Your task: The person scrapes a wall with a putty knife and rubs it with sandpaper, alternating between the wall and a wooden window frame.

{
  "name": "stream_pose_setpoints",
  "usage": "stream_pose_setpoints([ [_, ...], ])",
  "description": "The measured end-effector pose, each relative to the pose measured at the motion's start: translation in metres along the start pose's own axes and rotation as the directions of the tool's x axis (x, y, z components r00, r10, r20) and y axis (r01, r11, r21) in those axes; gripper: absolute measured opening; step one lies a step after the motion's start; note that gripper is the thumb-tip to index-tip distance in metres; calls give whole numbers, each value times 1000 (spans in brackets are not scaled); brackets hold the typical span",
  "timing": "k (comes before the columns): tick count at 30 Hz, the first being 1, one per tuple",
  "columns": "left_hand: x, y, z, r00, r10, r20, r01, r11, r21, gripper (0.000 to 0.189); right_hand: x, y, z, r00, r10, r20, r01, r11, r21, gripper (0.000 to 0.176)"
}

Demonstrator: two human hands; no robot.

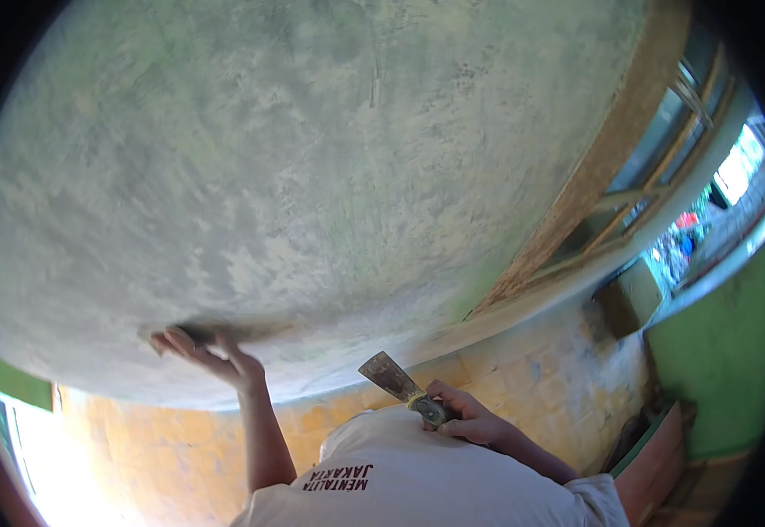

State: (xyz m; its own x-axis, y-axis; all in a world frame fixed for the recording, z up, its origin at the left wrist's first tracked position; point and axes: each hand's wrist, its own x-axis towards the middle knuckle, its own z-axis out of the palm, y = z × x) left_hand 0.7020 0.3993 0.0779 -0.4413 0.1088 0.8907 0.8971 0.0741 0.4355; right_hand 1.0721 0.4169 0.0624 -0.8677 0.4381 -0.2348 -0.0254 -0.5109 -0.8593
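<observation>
My left hand point(211, 356) is raised against the mottled grey-green wall point(312, 193), slightly blurred. Its fingers and thumb are bent around a dark patch at the wall, which may be a thin pad or only shadow; I cannot make it out. In front of my chest, my right hand point(466, 417) grips a putty knife point(391, 378) by its handle. The blade is broad, worn and stained, and points up and to the left. Something yellowish is wrapped where the blade meets the handle. The wall surface carries patchy, pale smears.
A wooden-framed window point(654, 149) is set in the wall on the right. Yellowish tiles point(523, 378) lie below the wall. A green surface point(711, 351) and a reddish board point(654, 465) stand at the lower right. Bright light enters at the lower left.
</observation>
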Motion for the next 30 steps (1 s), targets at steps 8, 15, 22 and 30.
stream_pose_setpoints([
  [8, -17, 127, 66, 931, 286, 225, -270, 958, -100, 75, -55, -65, -96, 890, -415, -191, 295, 842, -452, 39],
  [15, -89, 112, 98, 852, 448, 270, -478, 876, 57, 76, -25, -114, -85, 695, -704, -148, 663, 706, -248, 51],
  [22, -105, 99, 106, 847, 488, 210, -519, 845, 128, 72, 3, -150, -82, 450, -888, 95, 881, 425, -205, 52],
  [30, -104, 100, 111, 852, 502, 149, -520, 843, 140, 69, -4, -173, -81, 122, -992, -28, 947, 125, -296, 51],
])
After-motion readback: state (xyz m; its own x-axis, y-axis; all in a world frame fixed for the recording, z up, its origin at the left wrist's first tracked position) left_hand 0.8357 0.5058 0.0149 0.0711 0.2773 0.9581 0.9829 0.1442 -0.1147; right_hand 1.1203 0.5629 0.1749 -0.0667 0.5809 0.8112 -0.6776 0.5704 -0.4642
